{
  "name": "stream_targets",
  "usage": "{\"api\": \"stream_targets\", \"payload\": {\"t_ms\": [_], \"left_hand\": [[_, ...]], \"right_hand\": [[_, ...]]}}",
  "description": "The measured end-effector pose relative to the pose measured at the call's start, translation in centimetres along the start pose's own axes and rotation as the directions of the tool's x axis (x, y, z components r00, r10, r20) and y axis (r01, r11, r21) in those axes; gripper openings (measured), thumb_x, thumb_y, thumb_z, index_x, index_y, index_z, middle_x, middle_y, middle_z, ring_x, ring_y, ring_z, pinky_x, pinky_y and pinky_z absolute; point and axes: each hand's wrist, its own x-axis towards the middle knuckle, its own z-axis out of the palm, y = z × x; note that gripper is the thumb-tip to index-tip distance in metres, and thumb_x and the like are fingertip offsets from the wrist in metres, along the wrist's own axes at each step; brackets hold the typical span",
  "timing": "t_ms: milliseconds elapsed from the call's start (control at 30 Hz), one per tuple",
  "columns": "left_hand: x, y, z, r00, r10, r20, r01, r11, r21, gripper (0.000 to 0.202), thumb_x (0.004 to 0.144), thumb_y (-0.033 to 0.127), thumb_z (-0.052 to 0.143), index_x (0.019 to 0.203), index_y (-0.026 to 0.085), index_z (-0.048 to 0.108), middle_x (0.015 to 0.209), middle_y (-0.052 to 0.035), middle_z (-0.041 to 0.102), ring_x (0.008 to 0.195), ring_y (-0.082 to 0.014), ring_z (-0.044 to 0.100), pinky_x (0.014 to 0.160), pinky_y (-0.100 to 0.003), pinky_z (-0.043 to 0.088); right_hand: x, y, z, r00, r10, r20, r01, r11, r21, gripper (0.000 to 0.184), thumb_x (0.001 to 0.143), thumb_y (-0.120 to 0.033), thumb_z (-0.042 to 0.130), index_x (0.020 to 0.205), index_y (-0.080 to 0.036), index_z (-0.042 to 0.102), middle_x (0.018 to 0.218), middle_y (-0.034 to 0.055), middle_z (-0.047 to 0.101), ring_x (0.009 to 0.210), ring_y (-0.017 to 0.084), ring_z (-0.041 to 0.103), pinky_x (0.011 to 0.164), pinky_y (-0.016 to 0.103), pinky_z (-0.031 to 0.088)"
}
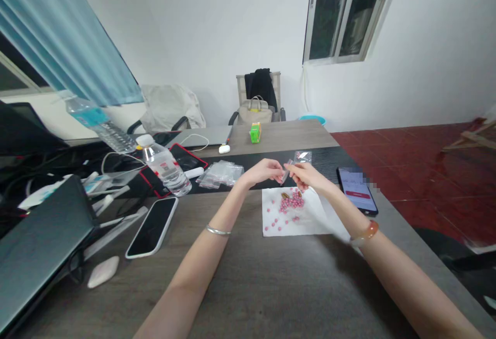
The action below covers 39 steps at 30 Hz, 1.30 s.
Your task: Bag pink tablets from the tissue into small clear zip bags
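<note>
My left hand (pixel 264 170) and my right hand (pixel 306 174) meet above the table, both pinching a small clear plastic bag (pixel 287 171) between their fingertips. Just below them lies a white sheet (pixel 306 219) with a heap of small pink beads (pixel 291 202) and a few scattered ones. A silver bangle is on my left wrist and an orange bangle on my right. What is inside the bag is too small to see.
A pile of clear small bags (pixel 220 173) lies left of my hands, another bag (pixel 303 156) behind them. A phone (pixel 357 190) lies at right, another phone (pixel 152 227) at left, with water bottles (pixel 165 167), a laptop (pixel 36 246) and cables.
</note>
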Motion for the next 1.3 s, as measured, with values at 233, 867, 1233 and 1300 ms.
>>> {"api": "stream_targets", "payload": {"t_ms": [233, 867, 1233, 1300], "left_hand": [[0.4, -1.1, 0.0, 0.991, -0.003, 0.137, 0.010, 0.999, -0.049, 0.021, 0.070, 0.030, 0.069, 0.075, 0.011, 0.065, 0.065, -0.0006, 0.065, 0.061, -0.0090, 0.058, 0.056, -0.020, 0.035], [-0.7, 0.3, 2.5, 0.989, 0.134, -0.066, -0.043, 0.682, 0.730, 0.022, 0.089, 0.027, 0.040, 0.086, 0.014, 0.058, 0.081, -0.0085, 0.068, 0.074, -0.0202, 0.064, 0.064, -0.028, 0.045], [-0.8, 0.8, 4.0, 0.951, 0.274, -0.141, 0.022, 0.397, 0.918, 0.028, 0.092, 0.026, 0.034, 0.089, 0.013, 0.059, 0.084, -0.0107, 0.070, 0.085, -0.0264, 0.067, 0.081, -0.041, 0.043], [-0.8, 0.9, 4.3, 0.945, 0.284, -0.164, 0.037, 0.404, 0.914, 0.027, 0.092, 0.025, 0.034, 0.089, 0.014, 0.059, 0.084, -0.0104, 0.070, 0.085, -0.0258, 0.067, 0.080, -0.039, 0.043]], "right_hand": [[0.2, 1.2, -0.5, 0.972, 0.009, 0.236, -0.047, 0.986, 0.158, 0.023, 0.084, -0.032, 0.057, 0.072, -0.013, 0.057, 0.066, 0.0025, 0.062, 0.044, 0.007, 0.055, 0.034, 0.016, 0.036], [0.6, 1.4, -0.2, 0.988, 0.046, 0.146, -0.043, 0.999, -0.025, 0.015, 0.085, -0.012, 0.046, 0.074, -0.012, 0.057, 0.080, 0.0114, 0.072, 0.047, 0.013, 0.065, 0.034, 0.018, 0.045], [0.3, 0.9, 0.7, 0.999, -0.050, -0.017, 0.047, 0.986, -0.157, 0.022, 0.082, -0.010, 0.043, 0.063, -0.015, 0.052, 0.068, 0.0052, 0.069, 0.047, 0.013, 0.063, 0.030, 0.017, 0.039], [0.2, 0.7, 0.6, 0.998, -0.044, -0.040, 0.037, 0.987, -0.155, 0.022, 0.082, -0.011, 0.042, 0.064, -0.015, 0.054, 0.068, 0.0043, 0.070, 0.047, 0.013, 0.064, 0.032, 0.017, 0.040]]}}
